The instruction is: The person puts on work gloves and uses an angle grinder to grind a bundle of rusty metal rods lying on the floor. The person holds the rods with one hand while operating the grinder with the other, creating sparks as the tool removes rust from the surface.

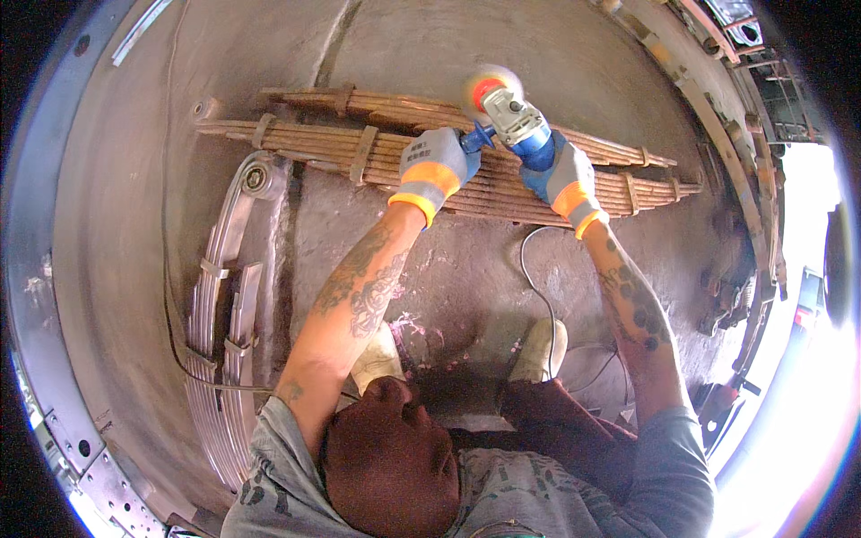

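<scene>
Concrete floor (502, 54), grey, stained and scuffed, w/ a dark seam running up from the middle top. On it lie two rusty leaf spring packs (359, 148), brown, long, side by side across the upper centre, bound w/ metal clamps. The angle grinder (507, 112), silver body w/ blue rear, sits on top of the rusty packs near their middle; its disc is a blur of orange at the far end, on the rear pack.

Left hand (435, 170), in grey/orange/blue glove, fingers wrapped tight round the blue side handle of the grinder. Right hand (560, 175), same glove type, fingers closed round the grinder's rear body. Both forearms bare, reaching fwd from the lower edge.

Grinder cable (529, 269) loops down over the floor toward the person's shoes (538, 350), pale, planted apart on the concrete.

At left, a second set of leaf springs (220, 305), clean grey metal, curves down the floor, well apart from the hands. Right edge: clutter of metal parts along a wall, then strong daylight; details there too washed out to tell.
</scene>
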The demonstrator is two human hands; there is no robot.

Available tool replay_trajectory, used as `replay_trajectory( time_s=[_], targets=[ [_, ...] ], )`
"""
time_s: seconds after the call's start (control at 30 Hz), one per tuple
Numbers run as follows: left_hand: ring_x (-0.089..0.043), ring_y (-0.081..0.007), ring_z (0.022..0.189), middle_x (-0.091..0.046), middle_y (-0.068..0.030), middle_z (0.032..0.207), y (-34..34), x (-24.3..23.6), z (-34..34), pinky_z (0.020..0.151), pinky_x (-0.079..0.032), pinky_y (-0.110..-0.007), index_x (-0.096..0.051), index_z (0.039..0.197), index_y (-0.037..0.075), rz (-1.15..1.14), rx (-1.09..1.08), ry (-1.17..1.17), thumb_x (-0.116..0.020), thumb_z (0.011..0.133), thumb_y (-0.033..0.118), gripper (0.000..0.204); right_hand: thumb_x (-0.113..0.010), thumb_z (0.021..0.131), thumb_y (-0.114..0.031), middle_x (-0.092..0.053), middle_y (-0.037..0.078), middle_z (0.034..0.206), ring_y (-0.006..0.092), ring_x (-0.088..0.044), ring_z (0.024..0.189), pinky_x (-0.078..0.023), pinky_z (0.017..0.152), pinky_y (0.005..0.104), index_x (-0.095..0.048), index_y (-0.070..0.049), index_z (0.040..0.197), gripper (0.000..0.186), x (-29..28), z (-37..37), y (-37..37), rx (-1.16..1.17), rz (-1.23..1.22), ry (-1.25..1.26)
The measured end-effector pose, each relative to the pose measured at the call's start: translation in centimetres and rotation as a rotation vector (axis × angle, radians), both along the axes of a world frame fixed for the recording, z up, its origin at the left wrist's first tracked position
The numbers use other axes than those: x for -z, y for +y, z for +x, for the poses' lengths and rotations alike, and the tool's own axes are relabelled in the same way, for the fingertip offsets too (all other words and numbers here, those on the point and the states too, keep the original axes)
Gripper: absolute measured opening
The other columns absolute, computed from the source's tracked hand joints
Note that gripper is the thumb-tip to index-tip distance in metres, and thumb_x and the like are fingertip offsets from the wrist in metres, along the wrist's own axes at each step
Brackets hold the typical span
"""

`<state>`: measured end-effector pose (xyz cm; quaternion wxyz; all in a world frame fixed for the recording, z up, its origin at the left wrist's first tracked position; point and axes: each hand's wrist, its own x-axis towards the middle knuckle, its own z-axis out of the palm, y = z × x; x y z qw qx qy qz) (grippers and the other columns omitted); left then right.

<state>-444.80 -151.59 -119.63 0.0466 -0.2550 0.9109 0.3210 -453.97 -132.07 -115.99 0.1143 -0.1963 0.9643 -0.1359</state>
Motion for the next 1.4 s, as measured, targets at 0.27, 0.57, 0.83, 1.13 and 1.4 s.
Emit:
replay_trajectory(
  time_s=[0.27, 0.57, 0.83, 1.13, 1.4],
  targets=[
    [-0.075, -0.0462, 0.093, -0.076, -0.0257, 0.097, -0.8, 0.2, 0.1, 0.082, -0.060, -0.054, -0.082, 0.097, 0.009, 0.016, -0.022, -0.017, -0.068, 0.091, 0.048, 0.042, -0.077, 0.080, -0.034, -0.078, 0.022, 0.109, 0.0420, -0.074, 0.106, -0.058, 0.092, 0.0486, -0.069, -0.011, 0.127, 0.053, 0.2, -0.2, -0.9, -0.028, 0.050, -0.017],
    [-0.076, -0.0454, 0.095, -0.076, -0.0263, 0.100, -1.9, -0.2, 0.1, 0.085, -0.060, -0.053, -0.082, 0.099, 0.008, 0.002, -0.015, -0.042, -0.068, 0.090, 0.048, 0.044, -0.080, 0.077, -0.035, -0.077, 0.021, 0.113, 0.0409, -0.073, 0.109, -0.057, 0.093, 0.0485, -0.068, -0.011, 0.126, 0.056, -0.5, 0.3, -1.7, -0.039, 0.035, -0.024],
    [-0.077, -0.0435, 0.095, -0.077, -0.0251, 0.100, -3.6, 0.0, 1.1, 0.083, -0.060, -0.052, -0.083, 0.100, 0.008, -0.021, -0.040, -0.058, -0.065, 0.094, 0.048, 0.044, -0.080, 0.076, -0.035, -0.077, 0.021, 0.115, 0.0412, -0.072, 0.111, -0.056, 0.095, 0.0483, -0.067, -0.011, 0.126, 0.057, 0.5, 0.3, -3.5, -0.061, 0.024, -0.070],
    [-0.076, -0.0434, 0.096, -0.077, -0.0244, 0.100, -4.1, -0.3, 1.7, 0.083, -0.060, -0.052, -0.083, 0.100, 0.010, 0.016, 0.000, -0.027, -0.068, 0.090, 0.045, 0.039, -0.077, 0.077, -0.033, -0.077, 0.022, 0.111, 0.0426, -0.073, 0.108, -0.057, 0.093, 0.0486, -0.069, -0.010, 0.122, 0.051, 0.2, 0.4, -3.9, -0.052, 0.056, -0.055],
    [-0.076, -0.0427, 0.095, -0.078, -0.0224, 0.098, -3.6, -0.1, 1.7, 0.084, -0.060, -0.052, -0.082, 0.098, 0.011, -0.014, -0.036, -0.027, -0.069, 0.088, 0.043, 0.037, -0.077, 0.076, -0.034, -0.077, 0.021, 0.111, 0.0418, -0.073, 0.108, -0.056, 0.093, 0.0477, -0.068, -0.009, 0.123, 0.053, -0.5, 1.0, -3.8, -0.040, 0.062, -0.064]
  ],
)
